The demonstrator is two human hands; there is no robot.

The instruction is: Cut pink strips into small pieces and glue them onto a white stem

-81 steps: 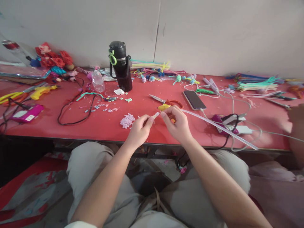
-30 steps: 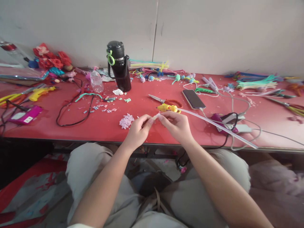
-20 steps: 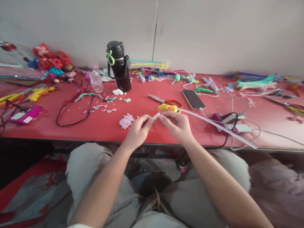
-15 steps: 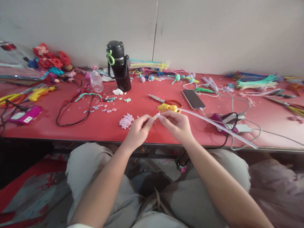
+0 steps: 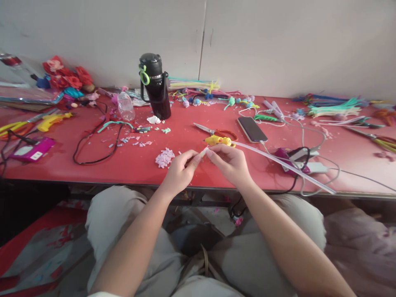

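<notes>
My left hand (image 5: 182, 168) and my right hand (image 5: 229, 163) meet above the front of the red table (image 5: 93, 173). Thumb and fingertips of both pinch a small pale piece (image 5: 203, 152), whitish to light pink; its kind is too small to make out. Just beyond the fingertips lies a yellow glue gun (image 5: 219, 141) with a long clear glue stick (image 5: 284, 166) running out to the right. A heap of short lilac pieces (image 5: 164, 158) sits left of my left hand. Scissors (image 5: 204, 128) with orange-red handles lie behind the glue gun.
Farther back stand a black flask (image 5: 158, 90) and a clear plastic bottle (image 5: 126, 106). A phone (image 5: 252, 129) on a cable lies to the right, near a purple power strip (image 5: 289, 159). Pipe cleaners (image 5: 335, 106) lie along the wall. At left are another yellow glue gun (image 5: 55, 121) and a black cord (image 5: 93, 161).
Hardly anything differs. Both hands stay in the same place, with the small pale piece between the fingertips shifted very slightly.
</notes>
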